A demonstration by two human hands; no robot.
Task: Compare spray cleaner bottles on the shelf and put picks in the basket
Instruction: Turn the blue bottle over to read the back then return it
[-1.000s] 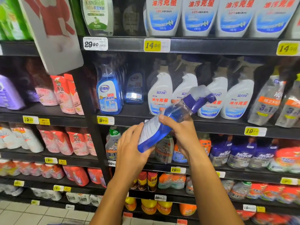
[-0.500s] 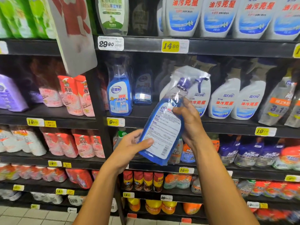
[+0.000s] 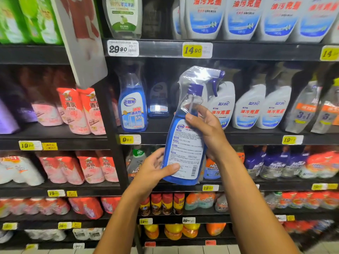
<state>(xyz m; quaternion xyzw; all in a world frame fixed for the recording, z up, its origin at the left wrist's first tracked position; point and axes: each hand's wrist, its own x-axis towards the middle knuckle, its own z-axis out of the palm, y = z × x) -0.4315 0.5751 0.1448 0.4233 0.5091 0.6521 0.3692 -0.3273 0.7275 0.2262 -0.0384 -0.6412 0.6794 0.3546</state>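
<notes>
Our fingers (image 3: 197, 119) grip the bottle (image 3: 184, 143) mid-frame, right hand (image 3: 207, 131) at neck, left hand (image 3: 156, 169) at base, label facing us for reading.

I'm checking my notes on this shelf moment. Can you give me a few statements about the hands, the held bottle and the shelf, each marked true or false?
1. Both hands hold the blue spray bottle. True.
2. The right hand grips the bottle's base. False: it grips the neck; the left hand holds the base.
3. The bottle's back label with a barcode faces the camera. True.
4. The bottle's sprayer is bare. False: clear plastic wrap covers it.
5. The yellow price tag under the same-brand shelf bottle reads 29.90. False: 9.90.
</notes>
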